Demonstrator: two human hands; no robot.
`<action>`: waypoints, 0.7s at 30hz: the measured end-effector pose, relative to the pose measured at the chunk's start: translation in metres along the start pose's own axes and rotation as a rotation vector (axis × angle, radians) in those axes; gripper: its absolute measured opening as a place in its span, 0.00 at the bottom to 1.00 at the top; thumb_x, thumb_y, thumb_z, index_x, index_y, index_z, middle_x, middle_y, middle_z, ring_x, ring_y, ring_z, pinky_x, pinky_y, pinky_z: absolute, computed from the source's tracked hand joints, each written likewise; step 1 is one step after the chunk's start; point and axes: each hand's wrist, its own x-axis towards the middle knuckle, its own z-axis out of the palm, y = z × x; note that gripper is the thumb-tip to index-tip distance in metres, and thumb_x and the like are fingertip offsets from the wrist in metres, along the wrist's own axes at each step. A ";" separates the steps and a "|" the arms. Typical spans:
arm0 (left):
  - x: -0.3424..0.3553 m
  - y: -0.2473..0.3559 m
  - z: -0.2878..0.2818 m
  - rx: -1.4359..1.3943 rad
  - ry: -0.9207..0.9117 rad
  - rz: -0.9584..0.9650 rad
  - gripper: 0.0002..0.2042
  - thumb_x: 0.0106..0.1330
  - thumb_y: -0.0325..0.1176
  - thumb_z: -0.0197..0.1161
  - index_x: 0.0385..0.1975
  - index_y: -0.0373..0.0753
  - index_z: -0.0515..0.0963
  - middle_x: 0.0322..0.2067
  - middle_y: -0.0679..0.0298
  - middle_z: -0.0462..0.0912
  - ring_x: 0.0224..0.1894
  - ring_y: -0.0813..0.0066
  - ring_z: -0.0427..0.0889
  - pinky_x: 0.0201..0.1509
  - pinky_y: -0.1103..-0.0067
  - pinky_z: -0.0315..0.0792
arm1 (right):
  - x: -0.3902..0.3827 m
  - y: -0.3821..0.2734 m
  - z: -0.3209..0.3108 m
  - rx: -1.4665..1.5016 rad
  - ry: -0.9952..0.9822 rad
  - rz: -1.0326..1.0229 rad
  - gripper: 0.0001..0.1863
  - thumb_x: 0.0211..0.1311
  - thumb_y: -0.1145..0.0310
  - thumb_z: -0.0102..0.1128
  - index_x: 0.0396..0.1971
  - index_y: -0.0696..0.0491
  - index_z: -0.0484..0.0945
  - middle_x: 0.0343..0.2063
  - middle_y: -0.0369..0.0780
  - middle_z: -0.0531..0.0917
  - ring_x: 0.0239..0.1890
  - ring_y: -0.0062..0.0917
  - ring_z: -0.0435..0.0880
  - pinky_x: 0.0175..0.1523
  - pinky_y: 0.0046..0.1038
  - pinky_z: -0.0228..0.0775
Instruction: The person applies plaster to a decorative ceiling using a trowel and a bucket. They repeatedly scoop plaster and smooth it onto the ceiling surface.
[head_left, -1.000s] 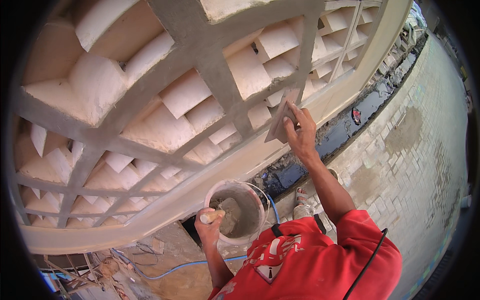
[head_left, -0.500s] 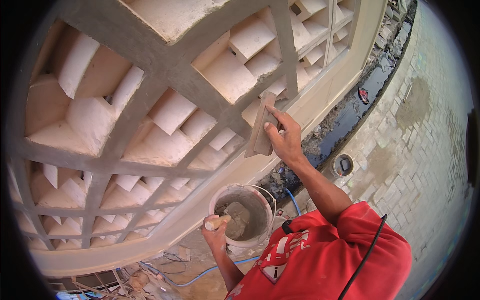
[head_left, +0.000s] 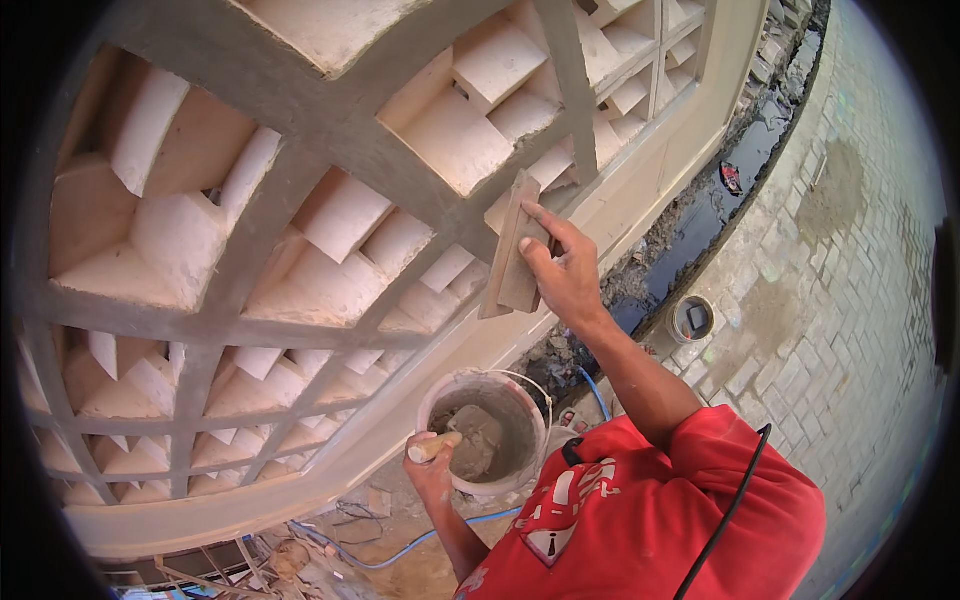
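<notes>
My right hand (head_left: 568, 268) grips a flat rectangular plastering float (head_left: 517, 248), which is tilted with its face against the wet grey plaster bars of the lattice wall (head_left: 350, 130). My left hand (head_left: 432, 480) is closed round the pale wooden handle of a trowel (head_left: 436, 447) at the rim of a bucket (head_left: 540, 425). Grey mortar (head_left: 476, 440) lies in a lump just past the handle, over the bucket's mouth. The trowel's blade cannot be made out under it.
A pale ledge (head_left: 610, 215) runs along the wall's foot. Beside it lies a ditch of dark water (head_left: 690, 250). Right of that, a small pail (head_left: 691, 319) stands on grey paving (head_left: 830, 320). A blue hose (head_left: 420, 540) crosses the ground near scraps of wood (head_left: 215, 570).
My right hand and the float have shifted slightly left along the wall's bars. The left hand stays at the bucket with the trowel.
</notes>
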 end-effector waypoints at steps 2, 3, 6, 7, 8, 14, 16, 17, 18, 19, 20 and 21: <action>-0.001 -0.004 -0.001 -0.047 0.001 0.008 0.14 0.49 0.19 0.66 0.36 0.34 0.75 0.33 0.63 0.77 0.35 0.76 0.76 0.43 0.80 0.71 | 0.033 -0.001 -0.022 0.044 0.100 0.035 0.25 0.54 0.69 0.56 0.53 0.64 0.74 0.45 0.51 0.82 0.44 0.30 0.82 0.51 0.29 0.71; 0.000 -0.005 -0.001 -0.043 -0.002 0.022 0.14 0.49 0.19 0.66 0.36 0.33 0.75 0.33 0.63 0.77 0.35 0.76 0.76 0.43 0.80 0.71 | 0.046 -0.003 -0.023 -0.001 0.108 0.026 0.25 0.55 0.69 0.55 0.53 0.65 0.74 0.45 0.52 0.81 0.45 0.31 0.82 0.52 0.29 0.71; 0.001 -0.004 0.001 -0.028 -0.004 0.044 0.14 0.49 0.19 0.66 0.36 0.33 0.75 0.32 0.63 0.76 0.35 0.76 0.76 0.43 0.80 0.71 | 0.049 -0.003 -0.002 -0.097 0.119 -0.017 0.26 0.55 0.68 0.55 0.54 0.65 0.73 0.46 0.53 0.81 0.47 0.32 0.81 0.53 0.28 0.70; 0.001 -0.002 0.002 -0.022 0.000 0.039 0.14 0.49 0.19 0.66 0.36 0.33 0.75 0.32 0.63 0.76 0.35 0.76 0.76 0.43 0.80 0.71 | 0.035 0.001 0.016 -0.103 0.117 -0.041 0.26 0.55 0.68 0.55 0.53 0.65 0.73 0.46 0.53 0.81 0.48 0.33 0.81 0.54 0.28 0.70; 0.001 -0.001 0.003 -0.018 0.003 0.035 0.14 0.49 0.18 0.66 0.36 0.33 0.75 0.32 0.63 0.76 0.35 0.76 0.75 0.43 0.80 0.70 | 0.019 0.009 0.028 -0.090 0.095 -0.102 0.25 0.55 0.68 0.55 0.53 0.65 0.74 0.46 0.53 0.81 0.48 0.32 0.80 0.55 0.28 0.69; 0.000 -0.005 0.001 -0.003 0.008 0.014 0.14 0.49 0.18 0.66 0.36 0.33 0.75 0.32 0.64 0.76 0.36 0.78 0.75 0.42 0.81 0.70 | -0.002 -0.012 0.001 0.058 -0.050 0.078 0.24 0.58 0.70 0.53 0.54 0.65 0.73 0.46 0.51 0.80 0.48 0.30 0.79 0.56 0.29 0.69; -0.001 -0.005 0.003 -0.025 0.009 0.020 0.14 0.49 0.19 0.66 0.36 0.33 0.75 0.33 0.64 0.76 0.36 0.78 0.75 0.42 0.81 0.70 | 0.030 -0.009 -0.022 0.109 0.103 0.066 0.24 0.58 0.72 0.53 0.55 0.65 0.72 0.46 0.49 0.80 0.47 0.27 0.79 0.53 0.27 0.71; -0.002 -0.005 0.002 -0.034 0.008 0.019 0.13 0.49 0.19 0.66 0.36 0.33 0.75 0.33 0.64 0.76 0.36 0.78 0.75 0.42 0.81 0.70 | 0.042 -0.016 -0.028 0.129 0.135 0.118 0.25 0.58 0.72 0.53 0.56 0.66 0.71 0.46 0.48 0.80 0.46 0.26 0.79 0.52 0.27 0.72; -0.003 -0.008 0.002 -0.025 0.011 0.028 0.13 0.49 0.19 0.66 0.36 0.34 0.75 0.33 0.64 0.76 0.36 0.78 0.75 0.42 0.81 0.70 | 0.047 -0.015 -0.025 0.105 0.126 0.093 0.25 0.58 0.72 0.53 0.55 0.66 0.72 0.45 0.49 0.80 0.45 0.27 0.80 0.52 0.28 0.72; -0.001 -0.010 0.002 -0.013 0.010 0.043 0.13 0.49 0.19 0.66 0.36 0.34 0.75 0.33 0.64 0.76 0.36 0.78 0.75 0.42 0.81 0.70 | 0.052 -0.013 -0.020 0.083 0.123 0.066 0.24 0.58 0.72 0.53 0.55 0.66 0.72 0.45 0.49 0.80 0.45 0.29 0.80 0.52 0.28 0.71; 0.000 -0.011 0.002 -0.001 0.009 0.057 0.13 0.49 0.19 0.66 0.36 0.34 0.75 0.33 0.64 0.76 0.36 0.78 0.74 0.42 0.81 0.70 | 0.054 -0.010 -0.015 0.061 0.120 0.038 0.24 0.58 0.71 0.53 0.55 0.66 0.72 0.45 0.50 0.81 0.44 0.30 0.80 0.52 0.29 0.71; -0.001 -0.011 0.003 -0.007 0.012 0.046 0.13 0.50 0.18 0.66 0.36 0.34 0.75 0.33 0.64 0.76 0.36 0.78 0.75 0.42 0.81 0.70 | 0.051 -0.005 -0.004 -0.028 0.134 -0.050 0.24 0.58 0.71 0.53 0.54 0.66 0.72 0.44 0.51 0.81 0.44 0.32 0.80 0.52 0.30 0.71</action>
